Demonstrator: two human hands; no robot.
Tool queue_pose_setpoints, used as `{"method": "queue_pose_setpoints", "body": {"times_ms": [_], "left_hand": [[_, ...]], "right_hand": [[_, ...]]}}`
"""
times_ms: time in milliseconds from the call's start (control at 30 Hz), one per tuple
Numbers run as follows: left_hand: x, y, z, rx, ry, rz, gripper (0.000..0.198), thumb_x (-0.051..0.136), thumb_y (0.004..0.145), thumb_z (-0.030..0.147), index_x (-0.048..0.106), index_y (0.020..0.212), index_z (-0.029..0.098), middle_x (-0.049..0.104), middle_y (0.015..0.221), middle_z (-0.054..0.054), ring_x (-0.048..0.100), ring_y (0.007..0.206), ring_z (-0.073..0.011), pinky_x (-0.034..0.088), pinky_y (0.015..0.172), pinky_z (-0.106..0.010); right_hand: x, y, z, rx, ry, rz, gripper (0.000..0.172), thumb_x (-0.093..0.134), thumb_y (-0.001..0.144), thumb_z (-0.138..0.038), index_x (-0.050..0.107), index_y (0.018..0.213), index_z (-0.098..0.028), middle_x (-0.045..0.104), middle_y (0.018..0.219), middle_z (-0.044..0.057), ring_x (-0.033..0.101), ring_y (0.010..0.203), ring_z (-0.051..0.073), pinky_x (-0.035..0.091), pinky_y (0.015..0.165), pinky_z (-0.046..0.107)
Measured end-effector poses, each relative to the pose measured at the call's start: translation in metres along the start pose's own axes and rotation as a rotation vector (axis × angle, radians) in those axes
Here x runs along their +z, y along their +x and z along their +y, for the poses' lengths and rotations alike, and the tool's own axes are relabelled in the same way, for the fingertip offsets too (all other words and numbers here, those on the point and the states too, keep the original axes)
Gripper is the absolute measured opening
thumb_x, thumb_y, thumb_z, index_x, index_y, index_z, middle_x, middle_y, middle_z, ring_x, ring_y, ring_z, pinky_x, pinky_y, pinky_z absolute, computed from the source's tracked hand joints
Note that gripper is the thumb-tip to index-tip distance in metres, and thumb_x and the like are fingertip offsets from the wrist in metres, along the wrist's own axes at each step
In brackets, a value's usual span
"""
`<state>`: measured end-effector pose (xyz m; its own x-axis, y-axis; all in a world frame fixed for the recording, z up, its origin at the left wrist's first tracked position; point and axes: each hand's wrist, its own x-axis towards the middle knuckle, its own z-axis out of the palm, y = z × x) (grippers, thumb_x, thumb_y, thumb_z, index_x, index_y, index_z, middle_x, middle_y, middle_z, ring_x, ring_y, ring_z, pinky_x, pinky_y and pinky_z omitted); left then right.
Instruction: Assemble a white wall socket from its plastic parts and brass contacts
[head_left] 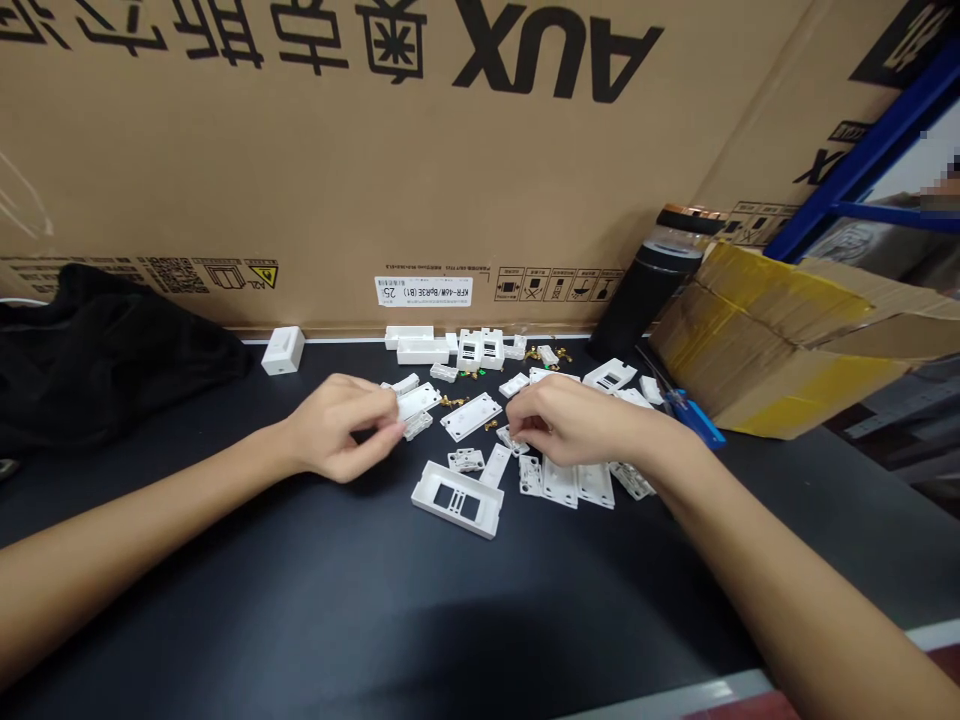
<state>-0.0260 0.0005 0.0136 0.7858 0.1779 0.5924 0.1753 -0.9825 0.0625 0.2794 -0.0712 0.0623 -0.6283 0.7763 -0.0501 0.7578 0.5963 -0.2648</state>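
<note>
My left hand (351,425) is closed, with thumb and forefinger bent towards each other beside a white rectangular plastic plate (420,402). Whether anything sits between those fingertips is hidden. My right hand (559,417) points down in a pinch over a small white slotted part (512,440); its fingertips cover whatever they grip. Between the hands lies another white plate (471,416) with holes in its corners. Closer to me is a white open housing (457,500) with rectangular cut-outs, with a narrow white strip (496,466) and a small white insert (466,460) next to it.
Behind the hands are white housings (422,351) and small brass pieces (454,402). A white box (283,350) and black cloth (112,350) are on the left. At right stand a black bottle (645,285), a blue-handled tool (696,418) and a taped carton (795,340). A large carton (337,160) backs the table.
</note>
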Motion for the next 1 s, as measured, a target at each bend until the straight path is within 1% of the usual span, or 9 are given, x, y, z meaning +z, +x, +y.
{"method": "queue_pose_setpoints", "body": {"times_ms": [67, 133, 167, 333, 467, 633, 733, 900, 1000], "left_hand": [[-0.003, 0.007, 0.018, 0.069, -0.082, -0.126, 0.015, 0.052, 0.098, 0.032, 0.058, 0.089, 0.022, 0.052, 0.054, 0.004, 0.051, 0.046, -0.0142, 0.044, 0.048, -0.028], [-0.003, 0.013, 0.032, 0.126, -0.106, -0.200, 0.026, 0.055, 0.098, 0.044, 0.063, 0.102, 0.020, 0.054, 0.053, 0.003, 0.052, 0.046, -0.0165, 0.041, 0.047, -0.031], [-0.003, 0.014, 0.037, 0.145, -0.100, -0.206, 0.029, 0.057, 0.097, 0.047, 0.064, 0.102, 0.019, 0.053, 0.052, 0.004, 0.052, 0.046, -0.0173, 0.042, 0.048, -0.031], [0.003, 0.014, 0.045, 0.230, -0.112, -0.198, 0.016, 0.061, 0.093, 0.033, 0.060, 0.084, 0.020, 0.055, 0.052, 0.003, 0.048, 0.043, -0.0146, 0.043, 0.051, -0.031], [0.007, 0.013, 0.043, 0.289, -0.149, -0.191, 0.027, 0.061, 0.093, 0.022, 0.048, 0.069, 0.022, 0.052, 0.052, 0.004, 0.044, 0.043, -0.0126, 0.041, 0.051, -0.031], [-0.001, 0.017, 0.039, 0.288, -0.150, -0.111, 0.030, 0.063, 0.092, 0.019, 0.045, 0.068, 0.023, 0.048, 0.052, 0.005, 0.040, 0.044, -0.0123, 0.036, 0.050, -0.031], [-0.022, 0.024, 0.027, 0.151, -0.104, -0.067, 0.030, 0.063, 0.093, 0.025, 0.046, 0.068, 0.023, 0.046, 0.052, 0.006, 0.042, 0.045, -0.0122, 0.030, 0.049, -0.030], [-0.067, 0.036, -0.004, -0.408, 0.123, -0.019, 0.041, 0.053, 0.096, 0.048, 0.049, 0.066, 0.021, 0.043, 0.049, 0.006, 0.038, 0.043, -0.0101, 0.027, 0.048, -0.026], [-0.081, 0.035, -0.024, -0.629, 0.181, -0.037, 0.048, 0.045, 0.093, 0.060, 0.045, 0.065, 0.021, 0.044, 0.052, 0.004, 0.042, 0.049, -0.0127, 0.029, 0.052, -0.027]], "right_hand": [[0.000, 0.000, -0.001, 0.012, -0.011, -0.001, 0.020, 0.057, 0.074, -0.002, 0.069, 0.072, -0.017, 0.066, 0.066, -0.002, 0.053, 0.061, 0.012, 0.037, 0.066, 0.026], [0.000, -0.001, -0.002, 0.020, -0.015, -0.002, 0.019, 0.058, 0.075, -0.003, 0.070, 0.073, -0.017, 0.067, 0.067, -0.001, 0.054, 0.062, 0.012, 0.038, 0.066, 0.027], [0.000, -0.001, -0.001, 0.021, -0.010, -0.001, 0.019, 0.058, 0.077, -0.004, 0.071, 0.074, -0.017, 0.068, 0.069, -0.001, 0.056, 0.063, 0.013, 0.038, 0.067, 0.027], [0.000, -0.004, 0.006, -0.016, 0.029, 0.019, 0.020, 0.058, 0.087, -0.011, 0.077, 0.088, -0.020, 0.075, 0.084, 0.002, 0.064, 0.076, 0.016, 0.042, 0.073, 0.029], [0.001, -0.004, 0.007, -0.022, 0.026, 0.028, 0.017, 0.060, 0.091, -0.016, 0.076, 0.088, -0.020, 0.074, 0.086, 0.003, 0.064, 0.079, 0.017, 0.042, 0.073, 0.030], [-0.004, -0.007, 0.003, 0.010, 0.017, 0.030, 0.013, 0.060, 0.093, -0.022, 0.073, 0.094, -0.020, 0.073, 0.087, 0.003, 0.063, 0.078, 0.017, 0.040, 0.068, 0.029], [-0.012, -0.012, 0.000, 0.013, 0.020, 0.072, 0.015, 0.058, 0.096, -0.025, 0.071, 0.096, -0.019, 0.072, 0.088, 0.003, 0.062, 0.076, 0.016, 0.039, 0.068, 0.028], [-0.021, -0.017, -0.005, 0.024, 0.015, 0.067, 0.018, 0.058, 0.096, -0.028, 0.069, 0.085, -0.019, 0.069, 0.078, 0.002, 0.058, 0.069, 0.014, 0.036, 0.065, 0.028], [-0.020, -0.016, -0.005, 0.032, 0.019, 0.055, 0.018, 0.058, 0.095, -0.027, 0.070, 0.085, -0.019, 0.070, 0.076, 0.002, 0.059, 0.068, 0.014, 0.036, 0.064, 0.027]]}}
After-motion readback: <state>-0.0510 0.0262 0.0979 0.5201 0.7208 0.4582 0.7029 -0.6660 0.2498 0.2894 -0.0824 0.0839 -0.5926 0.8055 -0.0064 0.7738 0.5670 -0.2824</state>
